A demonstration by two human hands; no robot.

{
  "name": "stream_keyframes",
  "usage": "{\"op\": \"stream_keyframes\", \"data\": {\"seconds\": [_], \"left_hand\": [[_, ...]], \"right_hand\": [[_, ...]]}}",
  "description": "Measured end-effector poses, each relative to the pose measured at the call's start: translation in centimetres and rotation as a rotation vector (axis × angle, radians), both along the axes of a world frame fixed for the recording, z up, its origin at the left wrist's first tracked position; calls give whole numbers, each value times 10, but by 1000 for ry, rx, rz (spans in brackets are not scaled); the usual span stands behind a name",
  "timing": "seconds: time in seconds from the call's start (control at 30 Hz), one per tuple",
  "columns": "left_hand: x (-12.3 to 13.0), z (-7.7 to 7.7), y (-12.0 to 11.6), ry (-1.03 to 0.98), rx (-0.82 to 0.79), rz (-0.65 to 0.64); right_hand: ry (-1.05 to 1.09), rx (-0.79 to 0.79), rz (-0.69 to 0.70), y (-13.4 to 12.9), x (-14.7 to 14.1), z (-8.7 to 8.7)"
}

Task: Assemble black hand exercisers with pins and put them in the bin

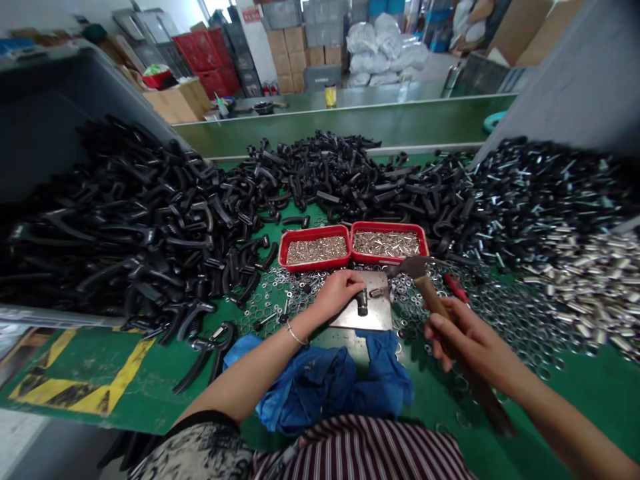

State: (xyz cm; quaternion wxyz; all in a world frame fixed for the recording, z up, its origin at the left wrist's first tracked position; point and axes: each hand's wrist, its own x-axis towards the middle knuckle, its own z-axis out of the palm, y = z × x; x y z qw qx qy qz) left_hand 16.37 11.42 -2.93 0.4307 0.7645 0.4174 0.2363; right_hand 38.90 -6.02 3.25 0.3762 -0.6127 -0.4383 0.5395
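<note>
Brown boxes [287, 60], white sacks [385, 53] and red crates [203, 57] stand far back in the room, past a long green bench [345, 130]. Closer up, a green work table [75, 360] with yellow and black marks holds big heaps of black plastic handles [145, 233]. A pile of shiny metal tubes [575, 280] lies on the right, and lots of small metal rings [505, 313] are spread around. Two red trays [313, 231] of tiny silver parts sit side by side.

Just below the trays lies a steel plate [360, 320], and a small black peg [362, 303] stands up on it. The left hand [336, 295] rests on the plate with its fingers curled, right beside the peg. You can't tell if it holds anything. The right hand [467, 340] is closed tight around the wooden handle of a hammer [435, 300], and the hammer's metal head [410, 267] is up near the plate's far corner. A blue cloth [320, 390] lies between the arms.
</note>
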Motion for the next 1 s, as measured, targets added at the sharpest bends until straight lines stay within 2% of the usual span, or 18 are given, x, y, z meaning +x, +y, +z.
{"op": "stream_keyframes", "data": {"seconds": [0.1,0.2,0.27,0.33,0.47,0.53,0.63,0.73,0.8,0.83,0.9,0.97,1.0], "left_hand": [[1,2,1,96,115,-34],[1,9,-2,259,387,-159],[0,14,-5,358,545,-271],[-3,17,-10,393,595,-287],[-13,15,-22,356,508,-240],[-15,12,-25,340,445,-270],[-15,7,-25,315,374,-272],[-15,4,-25,288,339,-244],[-16,4,-30,243,321,-214],[-17,5,-35,203,310,-189],[-19,9,-48,97,267,-139],[-22,15,-63,-8,216,-103],[-24,19,-71,-44,202,-101]], "right_hand": [[-171,-18,29,4,1,-4],[-326,-2,71,7,3,-13],[-450,60,112,8,3,-13],[-563,177,127,9,1,-8],[-687,410,86,10,-6,1],[-722,425,169,14,-9,-2],[-634,304,303,20,-11,-13],[-420,95,170,23,-6,-27],[-391,32,64,25,2,-37],[-448,67,46,26,6,-40],[-678,252,43,31,13,-45],[-870,457,59,38,12,-42],[-885,515,84,41,8,-37]]}}
